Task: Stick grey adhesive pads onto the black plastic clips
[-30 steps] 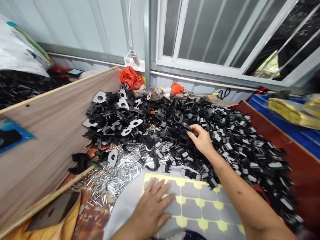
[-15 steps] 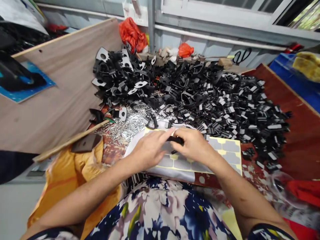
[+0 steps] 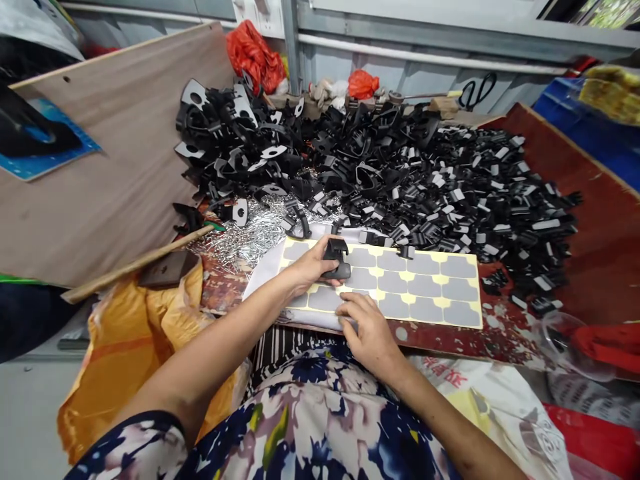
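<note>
My left hand [image 3: 306, 268] is closed around a black plastic buckle part [image 3: 337, 259], held just above the left half of a sticker sheet [image 3: 394, 281]. Grey die-cut stickers cover this sheet in rows on a pale yellow backing. At its lower edge, my right hand [image 3: 371, 335] has bent fingers with a gap between thumb and forefinger. Its fingertips rest at the stickers, and I see nothing held in them. A small black clip [image 3: 406, 252] lies on the sheet's top edge.
Behind the sheet lies a big heap of black plastic parts [image 3: 380, 160], many with grey faces. Loose metal pins [image 3: 255, 230] spread to its left, near a wooden stick [image 3: 140, 263]. A wooden board [image 3: 135, 147] and a red-brown board [image 3: 565, 200] flank the heap.
My hands have moved apart. The left now holds the black part by itself, while the right has let go and come down to the sheet's lower edge. The view has shifted slightly.
</note>
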The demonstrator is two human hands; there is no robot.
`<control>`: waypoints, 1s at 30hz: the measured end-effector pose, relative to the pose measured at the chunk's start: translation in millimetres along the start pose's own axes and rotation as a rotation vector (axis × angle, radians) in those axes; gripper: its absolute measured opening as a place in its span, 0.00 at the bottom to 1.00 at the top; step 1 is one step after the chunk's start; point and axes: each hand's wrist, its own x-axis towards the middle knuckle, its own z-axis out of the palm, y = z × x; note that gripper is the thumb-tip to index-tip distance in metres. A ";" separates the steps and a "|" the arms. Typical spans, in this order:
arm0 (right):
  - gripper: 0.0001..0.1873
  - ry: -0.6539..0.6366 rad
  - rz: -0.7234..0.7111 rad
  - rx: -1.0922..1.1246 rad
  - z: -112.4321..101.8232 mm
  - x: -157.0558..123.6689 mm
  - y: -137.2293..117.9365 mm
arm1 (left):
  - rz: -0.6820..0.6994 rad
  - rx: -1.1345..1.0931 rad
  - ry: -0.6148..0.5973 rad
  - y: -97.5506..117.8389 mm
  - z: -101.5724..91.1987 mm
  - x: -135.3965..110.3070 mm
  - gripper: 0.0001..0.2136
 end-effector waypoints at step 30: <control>0.05 0.359 0.014 0.407 -7.3 36.2 -7.7 | 0.083 -0.691 0.072 -23.4 22.6 -64.8 0.22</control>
